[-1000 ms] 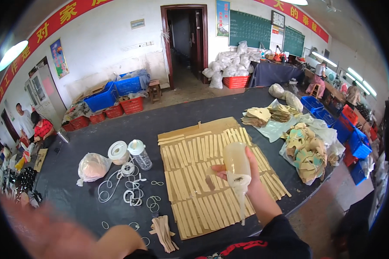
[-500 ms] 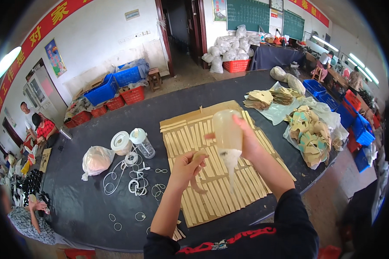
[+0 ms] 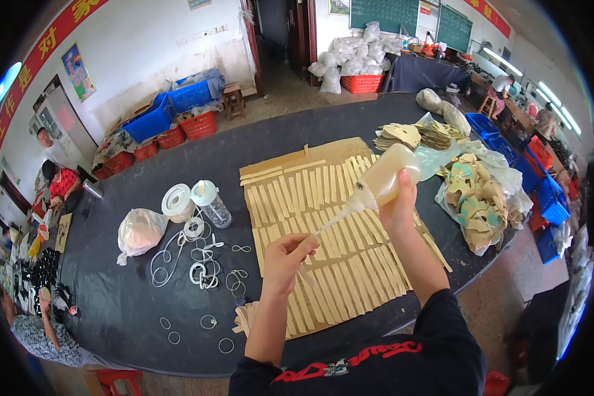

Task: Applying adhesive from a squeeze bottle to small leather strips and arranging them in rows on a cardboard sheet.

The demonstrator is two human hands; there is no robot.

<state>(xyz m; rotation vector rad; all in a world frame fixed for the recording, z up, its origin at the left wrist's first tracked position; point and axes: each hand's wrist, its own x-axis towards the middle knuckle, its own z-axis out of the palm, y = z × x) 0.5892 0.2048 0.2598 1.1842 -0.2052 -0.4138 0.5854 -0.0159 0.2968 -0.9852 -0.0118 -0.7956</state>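
Observation:
My right hand grips a translucent squeeze bottle part-filled with a cloudy, pale liquid. The bottle is tilted, its long thin nozzle sloping down to the left. That nozzle's tip is at the fingertips of my left hand, which is closed in a pinch on a thin beige strip. Most of this strip is hidden by the fingers. Beneath both hands, a cardboard sheet carries rows of narrow beige strips laid side by side.
Left on the dark table are a bag of pinkish material, a white-lidded tub, a clear jar and white cord loops. Cut beige pieces lie at right. People work at the far left and far right.
The bottle has swung from nearly upright, nozzle down, to a slant, its nozzle now at my left fingertips. My left hand keeps its pinch. The view has shifted slightly.

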